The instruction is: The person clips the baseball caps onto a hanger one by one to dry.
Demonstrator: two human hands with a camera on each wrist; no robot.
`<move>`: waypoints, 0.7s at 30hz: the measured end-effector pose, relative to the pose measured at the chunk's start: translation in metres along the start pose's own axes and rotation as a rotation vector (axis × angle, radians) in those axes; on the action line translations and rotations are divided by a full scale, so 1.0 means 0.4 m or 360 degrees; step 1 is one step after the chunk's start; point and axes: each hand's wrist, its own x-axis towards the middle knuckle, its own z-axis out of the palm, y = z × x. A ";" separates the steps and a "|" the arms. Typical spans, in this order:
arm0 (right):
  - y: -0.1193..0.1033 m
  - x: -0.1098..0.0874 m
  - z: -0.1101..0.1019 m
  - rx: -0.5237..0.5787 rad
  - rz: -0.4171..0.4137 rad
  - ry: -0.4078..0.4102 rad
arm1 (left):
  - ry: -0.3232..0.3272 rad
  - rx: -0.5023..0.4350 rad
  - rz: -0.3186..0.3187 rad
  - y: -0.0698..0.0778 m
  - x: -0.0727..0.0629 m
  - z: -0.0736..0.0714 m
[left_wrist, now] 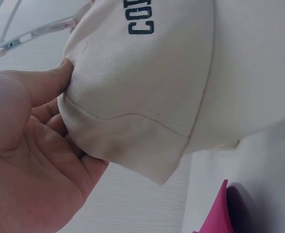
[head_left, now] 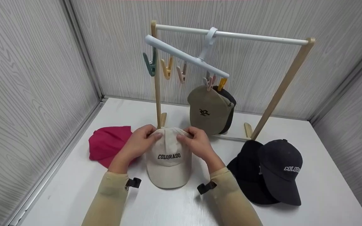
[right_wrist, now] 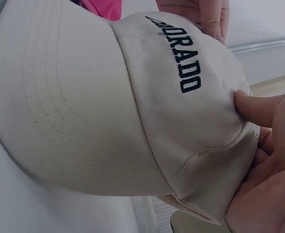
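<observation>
A cream baseball cap (head_left: 168,169) with dark COLORADO lettering is held upright in front of me, its brim toward me. My left hand (head_left: 140,141) pinches the crown's left side, thumb in front and fingers behind. On the other side my right hand (head_left: 199,142) grips the crown the same way. Both wrist views show a thumb pressed on the fabric with the other fingers behind the cap. Behind it, a pale blue clip hanger (head_left: 184,56) hangs from a rack, with an olive cap (head_left: 207,110) and a dark cap (head_left: 230,117) clipped at its right end.
The rack has a white rod (head_left: 259,37) and wooden legs (head_left: 283,89). Bare clips, including a green clip (head_left: 150,64), hang at the hanger's left. A crimson cap (head_left: 108,144) lies left; a black cap (head_left: 251,175) and a navy cap (head_left: 280,166) lie right on the white table (head_left: 325,194).
</observation>
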 end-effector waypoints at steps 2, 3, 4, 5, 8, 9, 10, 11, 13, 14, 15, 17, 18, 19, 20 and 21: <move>-0.002 0.000 -0.006 -0.0014 -0.0003 0.0007 | 0.0009 -0.0016 -0.0002 0.004 0.001 0.005; -0.003 0.001 -0.009 -0.0016 -0.0003 0.0008 | 0.0016 -0.0024 -0.0002 0.006 0.001 0.007; -0.003 0.001 -0.012 -0.0023 -0.0004 0.0008 | 0.0023 -0.0035 0.0001 0.009 0.000 0.008; -0.004 0.002 -0.014 -0.0028 -0.0008 0.0007 | 0.0029 -0.0041 0.0006 0.011 0.001 0.010; -0.006 0.002 -0.021 -0.0042 -0.0021 0.0003 | 0.0044 -0.0049 0.0018 0.015 0.002 0.015; -0.007 0.002 -0.023 -0.0048 -0.0027 0.0003 | 0.0047 -0.0055 0.0022 0.016 0.002 0.017; -0.008 0.002 -0.026 -0.0057 -0.0035 0.0003 | 0.0049 -0.0060 0.0021 0.017 0.003 0.018; -0.008 0.002 -0.028 -0.0060 -0.0039 0.0004 | 0.0052 -0.0058 0.0020 0.017 0.004 0.019; -0.009 0.002 -0.032 -0.0062 -0.0044 0.0003 | 0.0058 -0.0072 0.0015 0.021 0.005 0.022; -0.010 0.001 -0.034 -0.0059 -0.0046 0.0007 | 0.0059 -0.0076 0.0019 0.024 0.007 0.023; -0.010 0.000 -0.037 -0.0060 -0.0049 0.0013 | 0.0058 -0.0085 0.0025 0.027 0.008 0.025; -0.011 -0.001 -0.042 -0.0057 -0.0060 0.0029 | 0.0058 -0.0096 0.0044 0.031 0.012 0.029; -0.011 -0.001 -0.045 -0.0060 -0.0068 0.0040 | 0.0057 -0.0104 0.0055 0.033 0.015 0.031; -0.011 -0.002 -0.049 -0.0063 -0.0075 0.0051 | 0.0057 -0.0107 0.0069 0.035 0.017 0.034; -0.011 -0.002 -0.052 -0.0069 -0.0082 0.0065 | 0.0058 -0.0114 0.0078 0.036 0.020 0.038; -0.011 -0.002 -0.055 -0.0079 -0.0088 0.0077 | 0.0062 -0.0116 0.0085 0.037 0.022 0.041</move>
